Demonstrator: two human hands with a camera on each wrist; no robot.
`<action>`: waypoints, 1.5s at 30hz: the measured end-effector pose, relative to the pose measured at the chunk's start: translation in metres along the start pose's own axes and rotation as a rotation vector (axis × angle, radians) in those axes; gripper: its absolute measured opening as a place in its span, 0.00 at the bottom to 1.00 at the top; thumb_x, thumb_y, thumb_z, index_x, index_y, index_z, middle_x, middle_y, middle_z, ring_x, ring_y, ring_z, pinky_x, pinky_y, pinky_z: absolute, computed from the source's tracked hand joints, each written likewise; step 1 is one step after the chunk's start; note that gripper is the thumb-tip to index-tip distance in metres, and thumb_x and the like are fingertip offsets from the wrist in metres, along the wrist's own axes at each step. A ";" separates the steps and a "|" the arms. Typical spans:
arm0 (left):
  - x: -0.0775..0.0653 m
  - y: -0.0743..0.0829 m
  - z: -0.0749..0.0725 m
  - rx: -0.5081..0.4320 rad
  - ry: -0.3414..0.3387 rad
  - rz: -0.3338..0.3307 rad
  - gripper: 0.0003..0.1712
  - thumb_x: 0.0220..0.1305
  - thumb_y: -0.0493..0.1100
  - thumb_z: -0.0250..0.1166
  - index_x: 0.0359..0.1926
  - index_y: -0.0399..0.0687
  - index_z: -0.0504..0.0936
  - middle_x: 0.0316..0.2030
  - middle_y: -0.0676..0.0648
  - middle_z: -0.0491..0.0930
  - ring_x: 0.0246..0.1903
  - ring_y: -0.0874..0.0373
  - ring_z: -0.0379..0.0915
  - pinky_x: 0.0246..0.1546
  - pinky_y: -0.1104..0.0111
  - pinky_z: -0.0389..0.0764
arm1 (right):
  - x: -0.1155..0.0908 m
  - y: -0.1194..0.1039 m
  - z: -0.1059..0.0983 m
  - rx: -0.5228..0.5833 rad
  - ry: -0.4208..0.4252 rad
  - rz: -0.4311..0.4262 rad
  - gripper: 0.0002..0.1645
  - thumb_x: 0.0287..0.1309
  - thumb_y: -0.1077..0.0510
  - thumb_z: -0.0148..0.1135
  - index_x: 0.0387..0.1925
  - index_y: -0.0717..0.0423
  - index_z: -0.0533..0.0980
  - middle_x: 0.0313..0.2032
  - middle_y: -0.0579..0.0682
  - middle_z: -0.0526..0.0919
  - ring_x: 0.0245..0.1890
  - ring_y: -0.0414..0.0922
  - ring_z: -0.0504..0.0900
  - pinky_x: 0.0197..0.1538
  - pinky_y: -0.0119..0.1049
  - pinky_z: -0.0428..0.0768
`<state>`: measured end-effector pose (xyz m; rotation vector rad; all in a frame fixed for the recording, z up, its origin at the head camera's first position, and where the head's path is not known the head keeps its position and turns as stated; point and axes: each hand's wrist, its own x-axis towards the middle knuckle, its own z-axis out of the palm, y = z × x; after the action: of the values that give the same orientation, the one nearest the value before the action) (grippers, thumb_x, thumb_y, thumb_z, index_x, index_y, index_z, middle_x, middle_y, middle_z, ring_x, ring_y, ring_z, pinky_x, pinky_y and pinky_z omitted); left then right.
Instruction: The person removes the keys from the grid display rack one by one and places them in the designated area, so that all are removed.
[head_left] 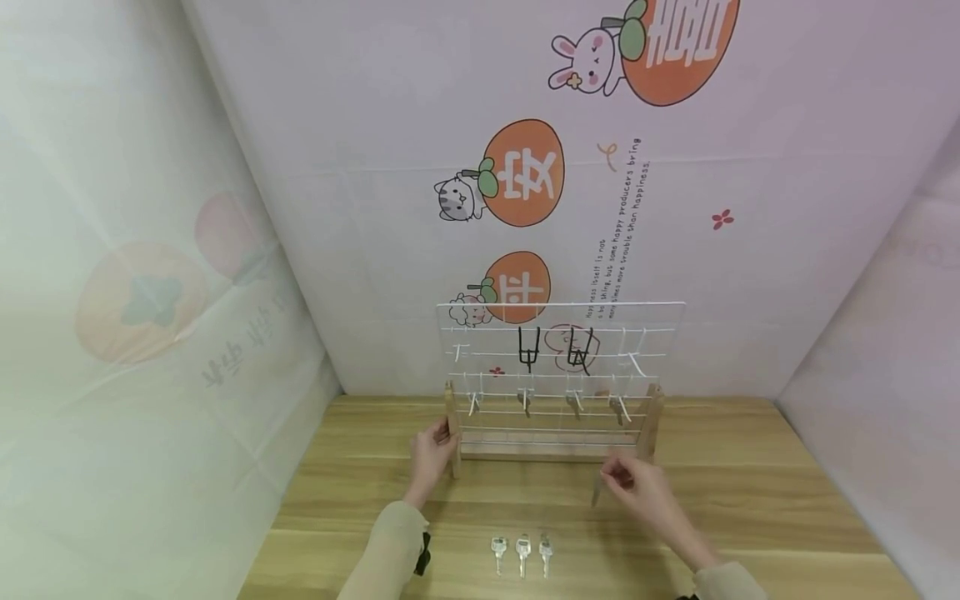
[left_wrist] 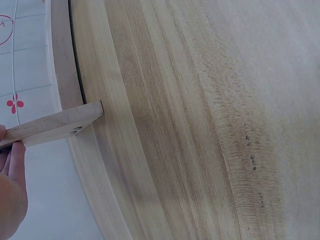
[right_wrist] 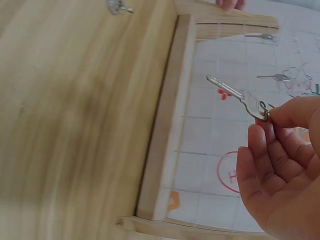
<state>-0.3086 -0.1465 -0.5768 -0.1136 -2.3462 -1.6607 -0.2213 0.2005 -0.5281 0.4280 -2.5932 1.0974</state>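
Observation:
My right hand (head_left: 636, 487) pinches a silver key (right_wrist: 245, 100) by the small ring at its head, in front of the rack's right end; its blade points away from the fingers in the right wrist view. With my left hand (head_left: 432, 454) I grip the left wooden upright (left_wrist: 60, 125) of the rack, thumb and fingers on either side. The white wire grid (head_left: 562, 306) stands upright on this wooden frame. Several keys (head_left: 574, 403) hang from its lower row of white hooks. Three more keys (head_left: 522, 554) lie side by side on the table, in front of the rack.
Two black hooks (head_left: 528, 350) sit on the grid's upper row, with a white hook (head_left: 633, 363) to their right and another (head_left: 460, 352) to their left. Behind the wood-grain table (head_left: 360, 467) hangs a printed cloth (head_left: 375, 250); pale cloth also covers both sides.

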 end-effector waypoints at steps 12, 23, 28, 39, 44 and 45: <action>0.001 -0.002 0.000 -0.001 -0.009 -0.008 0.21 0.63 0.28 0.63 0.57 0.23 0.76 0.52 0.24 0.79 0.52 0.34 0.81 0.49 0.61 0.89 | -0.025 0.029 0.028 0.074 -0.208 -0.013 0.04 0.55 0.66 0.66 0.32 0.58 0.78 0.28 0.46 0.84 0.27 0.27 0.75 0.30 0.23 0.83; 0.002 -0.001 0.001 0.021 -0.013 -0.019 0.22 0.64 0.29 0.64 0.58 0.25 0.75 0.53 0.26 0.80 0.52 0.36 0.81 0.49 0.61 0.89 | -0.035 0.036 0.047 0.109 -0.331 0.034 0.03 0.56 0.63 0.66 0.32 0.59 0.78 0.29 0.44 0.82 0.28 0.26 0.73 0.30 0.22 0.80; 0.001 -0.001 0.000 0.028 -0.017 -0.005 0.22 0.64 0.29 0.64 0.58 0.25 0.76 0.53 0.27 0.80 0.52 0.36 0.82 0.49 0.61 0.89 | -0.037 0.036 0.052 0.154 -0.357 0.005 0.03 0.56 0.65 0.66 0.31 0.62 0.78 0.28 0.46 0.83 0.27 0.27 0.73 0.29 0.22 0.80; 0.001 -0.001 0.000 0.019 -0.011 -0.004 0.21 0.62 0.28 0.65 0.56 0.25 0.77 0.52 0.26 0.80 0.51 0.35 0.82 0.48 0.61 0.89 | -0.036 0.032 0.061 0.229 -0.437 0.048 0.05 0.56 0.63 0.66 0.33 0.63 0.78 0.28 0.49 0.83 0.27 0.27 0.74 0.28 0.22 0.80; 0.001 -0.001 0.001 0.008 -0.003 0.000 0.21 0.62 0.28 0.65 0.56 0.23 0.76 0.52 0.25 0.80 0.50 0.35 0.82 0.48 0.62 0.89 | -0.035 0.029 0.064 0.232 -0.471 0.056 0.04 0.56 0.65 0.65 0.33 0.64 0.78 0.28 0.50 0.83 0.26 0.28 0.74 0.27 0.22 0.80; 0.001 -0.001 0.001 0.006 -0.002 0.002 0.21 0.62 0.28 0.64 0.56 0.23 0.76 0.52 0.25 0.80 0.50 0.35 0.82 0.48 0.61 0.89 | -0.035 0.028 0.065 0.226 -0.479 0.055 0.04 0.56 0.65 0.64 0.33 0.64 0.78 0.29 0.51 0.83 0.26 0.28 0.74 0.27 0.22 0.80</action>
<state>-0.3101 -0.1460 -0.5774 -0.1161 -2.3519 -1.6535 -0.2102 0.1771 -0.6027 0.7570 -2.9031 1.4671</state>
